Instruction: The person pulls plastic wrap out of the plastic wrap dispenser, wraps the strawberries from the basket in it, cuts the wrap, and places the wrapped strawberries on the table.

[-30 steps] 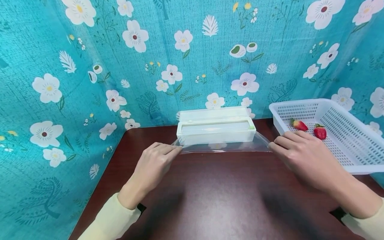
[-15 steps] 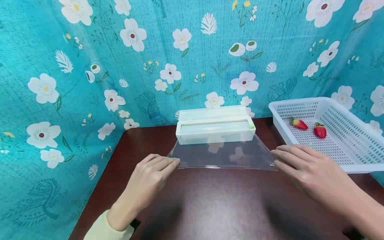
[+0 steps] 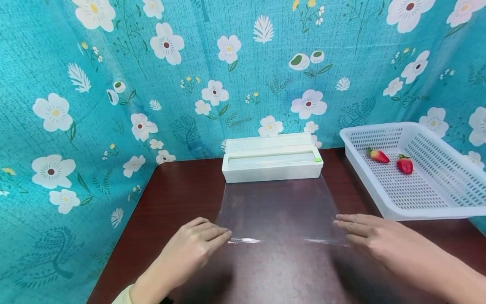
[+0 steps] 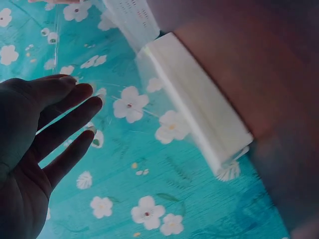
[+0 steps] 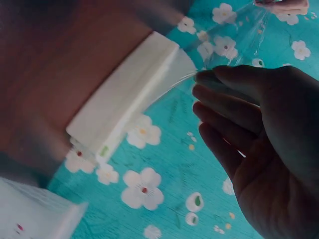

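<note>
A clear sheet of plastic wrap (image 3: 279,209) stretches toward me from the slot of a white wrap dispenser box (image 3: 273,172), whose lid stands raised at the back. My left hand (image 3: 193,249) pinches the sheet's near left corner between thumb and fingertips. At the near right corner, my right hand (image 3: 379,236) pinches the other end of the edge. In the left wrist view, thumb and index of the left hand (image 4: 55,119) meet at the film. The right wrist view has the right hand (image 5: 249,114) with its thumb against the index finger and the film running from there.
A white perforated plastic basket (image 3: 421,185) stands on the right with two strawberries (image 3: 405,164) in it. The dark brown table (image 3: 288,274) meets a teal floral cloth (image 3: 243,76) behind the box and along the left.
Both hands have drawn the wrap's edge toward me, away from the box. The visible sheet has grown much longer, and the box has stayed in place.
</note>
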`<move>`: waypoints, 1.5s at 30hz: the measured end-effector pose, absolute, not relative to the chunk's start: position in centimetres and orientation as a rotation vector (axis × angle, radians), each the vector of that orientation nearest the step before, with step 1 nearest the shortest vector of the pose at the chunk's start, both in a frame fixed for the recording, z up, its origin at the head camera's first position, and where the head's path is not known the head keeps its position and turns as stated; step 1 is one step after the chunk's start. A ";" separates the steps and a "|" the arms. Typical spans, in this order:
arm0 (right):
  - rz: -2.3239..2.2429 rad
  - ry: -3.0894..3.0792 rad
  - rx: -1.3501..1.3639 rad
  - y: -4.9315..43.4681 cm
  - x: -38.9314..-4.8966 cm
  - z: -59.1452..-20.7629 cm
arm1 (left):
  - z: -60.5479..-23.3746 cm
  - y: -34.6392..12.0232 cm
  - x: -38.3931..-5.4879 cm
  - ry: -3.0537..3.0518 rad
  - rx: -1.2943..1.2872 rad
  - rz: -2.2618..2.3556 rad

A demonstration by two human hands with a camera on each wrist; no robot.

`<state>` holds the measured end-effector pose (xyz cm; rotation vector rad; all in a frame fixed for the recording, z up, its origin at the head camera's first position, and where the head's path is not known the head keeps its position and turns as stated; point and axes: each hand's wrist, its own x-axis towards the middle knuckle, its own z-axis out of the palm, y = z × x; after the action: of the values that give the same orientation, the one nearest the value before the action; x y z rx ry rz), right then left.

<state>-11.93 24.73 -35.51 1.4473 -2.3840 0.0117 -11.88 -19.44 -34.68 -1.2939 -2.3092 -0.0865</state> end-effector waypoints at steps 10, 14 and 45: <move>0.016 -2.427 1.542 24.0 -12.8 -40.3 | -38.9 -19.0 -12.1 -2.277 -1.389 0.057; 0.011 -2.402 1.517 23.8 -13.1 -42.2 | -40.7 -18.7 -12.4 -2.261 -1.405 0.122; 0.115 -2.594 1.313 22.9 -11.4 -44.9 | -44.7 -18.0 -13.1 -2.618 -1.400 -0.123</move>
<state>-11.42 22.93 -44.93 1.3129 -2.5941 0.1149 -13.09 -17.96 -44.75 -1.3997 -2.6183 -0.1227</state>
